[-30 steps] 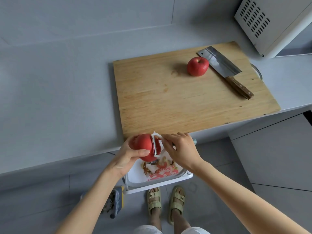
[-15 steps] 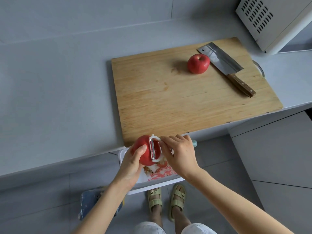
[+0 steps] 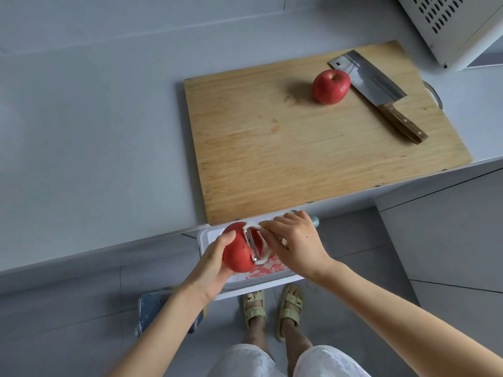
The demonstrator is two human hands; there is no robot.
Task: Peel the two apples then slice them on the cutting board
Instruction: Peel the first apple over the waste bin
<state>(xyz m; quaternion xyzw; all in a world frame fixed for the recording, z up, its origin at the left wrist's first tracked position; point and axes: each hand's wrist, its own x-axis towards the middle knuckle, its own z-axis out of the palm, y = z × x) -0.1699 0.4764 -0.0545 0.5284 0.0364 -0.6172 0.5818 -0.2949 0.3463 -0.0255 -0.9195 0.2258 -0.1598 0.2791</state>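
Observation:
My left hand (image 3: pixel 211 263) grips a red apple (image 3: pixel 236 250) from its left side, just below the counter's front edge. My right hand (image 3: pixel 295 244) holds a white peeler (image 3: pixel 253 244) whose blade lies against the apple's right face. Both are over a white bin (image 3: pixel 202 239) with red peel strips (image 3: pixel 265 269) in it. A second red apple (image 3: pixel 330 87) stands unpeeled on the wooden cutting board (image 3: pixel 285 148), touching the blade of a cleaver (image 3: pixel 378 93) with a wooden handle.
The grey counter (image 3: pixel 89 148) stretches to the left of the board. A white appliance with vent slots (image 3: pixel 451 23) stands at the back right. On the floor are my sandalled feet (image 3: pixel 272 308) and a blue object (image 3: pixel 152 308) beside the bin.
The peeler blade has moved across the apple's face, and my left hand has turned the apple a little. The view has shifted slightly; the board, second apple and cleaver have stayed put.

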